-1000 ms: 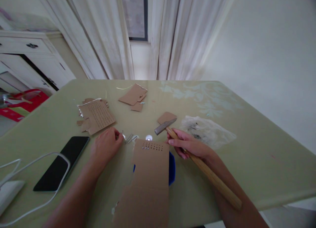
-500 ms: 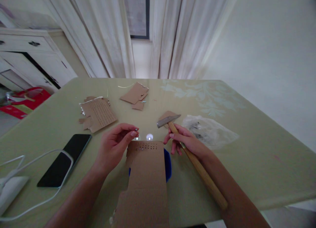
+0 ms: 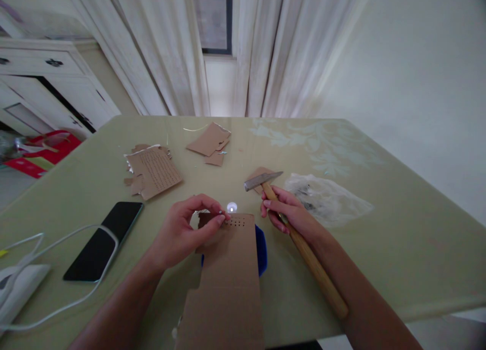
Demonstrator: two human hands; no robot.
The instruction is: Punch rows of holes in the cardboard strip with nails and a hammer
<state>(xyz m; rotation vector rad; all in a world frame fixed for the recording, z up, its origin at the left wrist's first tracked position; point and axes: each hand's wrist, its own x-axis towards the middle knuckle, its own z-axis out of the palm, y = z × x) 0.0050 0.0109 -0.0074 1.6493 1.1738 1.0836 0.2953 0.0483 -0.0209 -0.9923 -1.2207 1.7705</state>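
Observation:
My left hand (image 3: 188,231) pinches what looks like a small nail (image 3: 220,213) between thumb and fingertips; most of it is hidden. Those fingertips are at the far end of a long piece of cardboard (image 3: 230,274), over rows of punched holes. Under the cardboard, a blue object (image 3: 261,250) shows at both sides. In my right hand (image 3: 286,211) is a hammer (image 3: 306,249), gripped by its wooden handle near the metal head. The head is raised beyond the cardboard's right corner, and the handle runs back along my forearm.
A clear plastic bag (image 3: 328,198) with small dark pieces lies to the right. Torn cardboard with rows of holes (image 3: 154,172) and other cardboard scraps (image 3: 209,139) lie farther back. At left are a phone (image 3: 104,241), a white cable (image 3: 81,309) and a white block (image 3: 25,292).
My left hand has moved right and down, bringing the small nail from beyond the cardboard's edge to its row of holes. My right hand keeps the hammer, its fingers now curled closer round the handle.

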